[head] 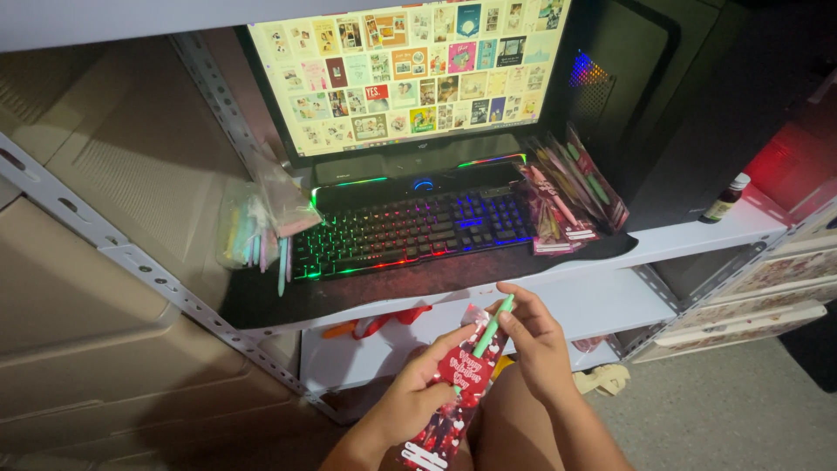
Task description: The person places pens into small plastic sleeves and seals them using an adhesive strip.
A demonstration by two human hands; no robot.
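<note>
Your right hand [536, 344] has its fingertips pinched shut on the top end of a green pen [493, 325], which slants from about 1 o'clock down toward 7 o'clock, its lower part lying against a red card sleeve with white hearts [453, 384]. Your left hand [418, 388] curls under that sleeve from the 8 o'clock side, thumb pressed on its front and fingers closed behind it, so the sleeve sits between both hands with the pen touching its upper edge. Straight ahead at 12 o'clock a backlit rainbow keyboard [410, 231] rests on a dark mat on the white shelf [610, 301], below a monitor [405, 74] filled with small pictures. At 10 o'clock a clear bag of pastel pens [253, 231] leans by the metal upright. At 1 o'clock a fan of packed red sleeves [567, 201] stands beside the keyboard, and a small dark bottle [725, 199] sits farther right.
</note>
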